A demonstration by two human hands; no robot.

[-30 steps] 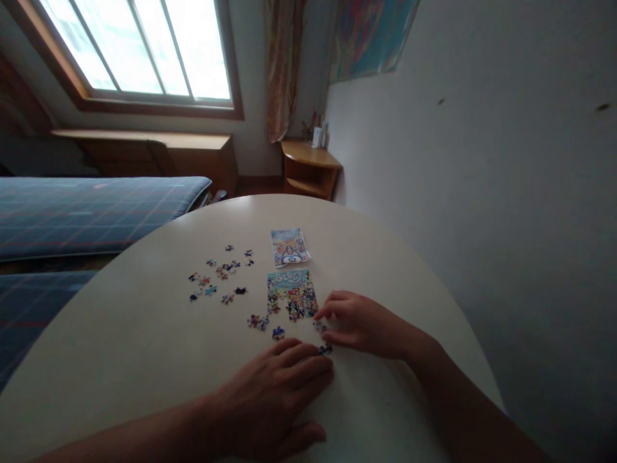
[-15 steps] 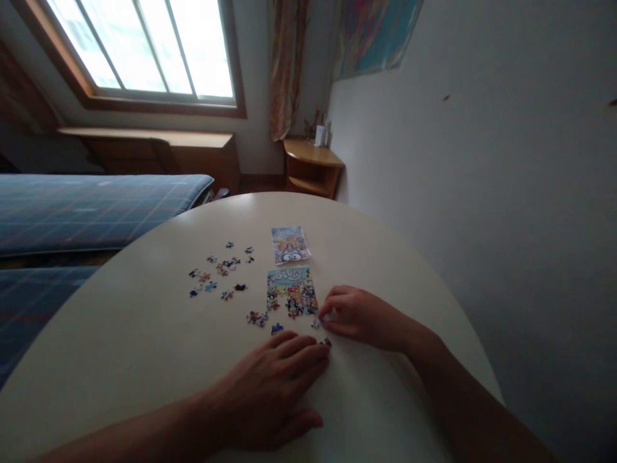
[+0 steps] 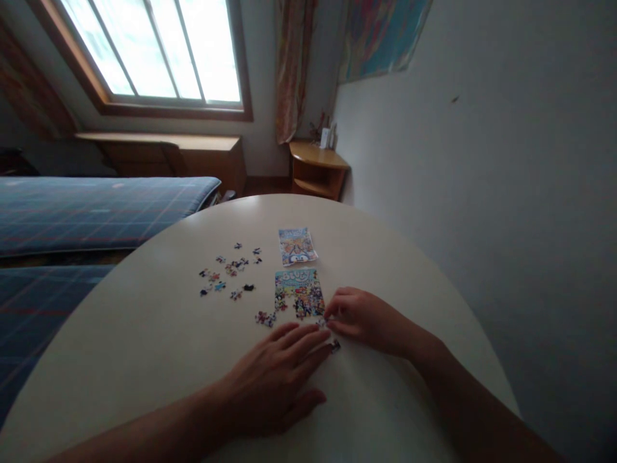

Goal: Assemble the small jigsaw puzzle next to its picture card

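Head view, jigsaw puzzle: the partly assembled jigsaw puzzle (image 3: 299, 283) lies flat on the round white table (image 3: 395, 270), its upper band light teal with pale, bulging letters, the part below crowded with tiny multicoloured figures.
Puzzle's near edge: ragged, with a notch left of its middle where the pale tabletop shows through.
Printed sheet: just beyond the puzzle lies a small picture sheet (image 3: 296, 247), blue at the top, orange-brown in the middle, a blue-and-white character's head at the bottom.
Loose pieces: scattered jigsaw pieces (image 3: 236, 267) left of the puzzle, mostly mixed dark, white and reddish, one turquoise, one nearly black.
Small cluster: a clump of pieces (image 3: 265, 319), reddish and bluish, near the puzzle's lower left corner.
Right hand: the right hand (image 3: 364, 320) is at the puzzle's near right corner, thumb and forefinger narrowly apart at a pale piece (image 3: 321, 323); whether they pinch it I cannot tell.
Left hand: the left hand (image 3: 284, 366) is on the near side of the puzzle, palm down, fingers extended, a dark piece (image 3: 336, 346) at one fingertip.
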